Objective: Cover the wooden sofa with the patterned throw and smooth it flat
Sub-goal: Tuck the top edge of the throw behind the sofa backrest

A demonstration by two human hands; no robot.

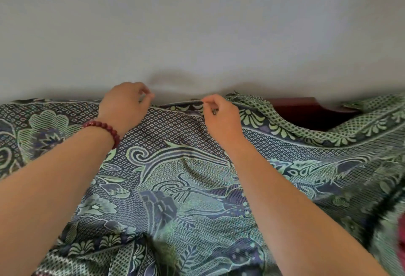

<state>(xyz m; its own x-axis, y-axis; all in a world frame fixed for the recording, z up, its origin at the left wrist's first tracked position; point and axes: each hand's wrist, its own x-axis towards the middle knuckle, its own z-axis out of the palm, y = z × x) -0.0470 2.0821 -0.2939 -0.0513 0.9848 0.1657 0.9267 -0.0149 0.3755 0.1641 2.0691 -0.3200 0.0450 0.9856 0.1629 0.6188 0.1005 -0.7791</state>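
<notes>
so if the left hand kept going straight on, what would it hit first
Probably the grey wall: the left hand sits at the patterned throw's top edge, pointing at it, though the gap is hard to judge.

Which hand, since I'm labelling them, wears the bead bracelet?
The left hand: a red bead bracelet circles its wrist; the right hand has none.

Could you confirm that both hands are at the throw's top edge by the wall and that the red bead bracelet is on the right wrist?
Not quite: the red bead bracelet is on the left wrist, not the right, as the head view shows. The left hand and right hand are at the top edge of the throw by the wall.
</notes>
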